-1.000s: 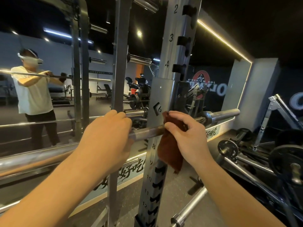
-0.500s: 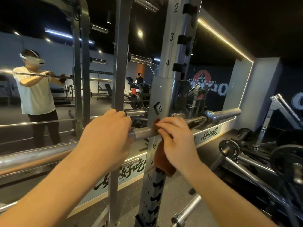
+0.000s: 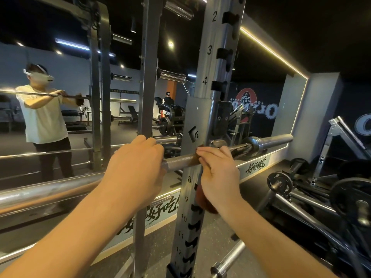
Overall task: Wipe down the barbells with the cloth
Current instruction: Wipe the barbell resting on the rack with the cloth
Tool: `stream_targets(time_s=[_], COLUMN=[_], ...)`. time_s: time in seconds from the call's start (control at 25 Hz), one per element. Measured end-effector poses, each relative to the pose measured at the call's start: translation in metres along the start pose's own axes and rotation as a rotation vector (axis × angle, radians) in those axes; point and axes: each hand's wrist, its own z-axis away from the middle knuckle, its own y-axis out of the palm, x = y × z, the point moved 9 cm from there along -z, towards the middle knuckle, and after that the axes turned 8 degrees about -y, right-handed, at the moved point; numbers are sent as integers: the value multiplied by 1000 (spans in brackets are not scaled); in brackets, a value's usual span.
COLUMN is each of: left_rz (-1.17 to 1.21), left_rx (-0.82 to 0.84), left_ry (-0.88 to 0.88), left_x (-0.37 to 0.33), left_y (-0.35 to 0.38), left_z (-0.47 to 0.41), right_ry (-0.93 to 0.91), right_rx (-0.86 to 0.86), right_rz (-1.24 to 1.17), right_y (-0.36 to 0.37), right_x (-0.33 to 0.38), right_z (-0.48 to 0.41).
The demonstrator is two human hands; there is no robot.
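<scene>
Dark gym with a big mirror (image 3: pixel 60 127) filling the left and middle of the frame and weight plates (image 3: pixel 280 183) lying at lower right. The barbell (image 3: pixel 180 160) runs across the middle, resting on the numbered rack upright (image 3: pixel 200 117).

Looks like mid-wipe to me. The reddish-brown cloth (image 3: pixel 205 202) is draped over the bar right at the upright, with most of it hanging below the right hand (image 3: pixel 218 171). Those fingers (image 3: pixel 208 152) are together and curled over the top, pinning the cloth to the shaft.

The left hand (image 3: pixel 136 167) sits just beside it toward centre frame, fingers wrapped around the bare knurled section, probably steadying it.

Next move, I'd guess: slide the cloth along with a snug grip, either toward the sleeve at right or back toward the left hand. The hook area there looks awkward to get around.
</scene>
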Motion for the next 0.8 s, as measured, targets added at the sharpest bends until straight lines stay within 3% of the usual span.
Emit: stream_targets(time_s=[0.16,0.28,0.44,0.52,0.6,0.68,0.8], left_rz=[-56,-149,-205,-200,-195,-181,-133], left_rx=[-8,-13,-17,-24,-45,-44,-42], left_ry=[2,22,35,28,22,18,20], left_x=[-4,-9,-16,-12,-9,-10,-9], left_y=[0,3,5,5,4,4,4], left_z=[0,2,2,0,2,3,-1], right_ry=[-169,26,-256,-188,16,31,-141], right_rx=[29,7,139,130,102,107,238], right_rz=[50,164,47,104,171,69,-104], right_y=[-5,-8,6,-1,-8,1,15], right_x=[-1,-27,31,-7,-40,-12,40], right_z=[5,-8,6,-6,-13,-14,-7])
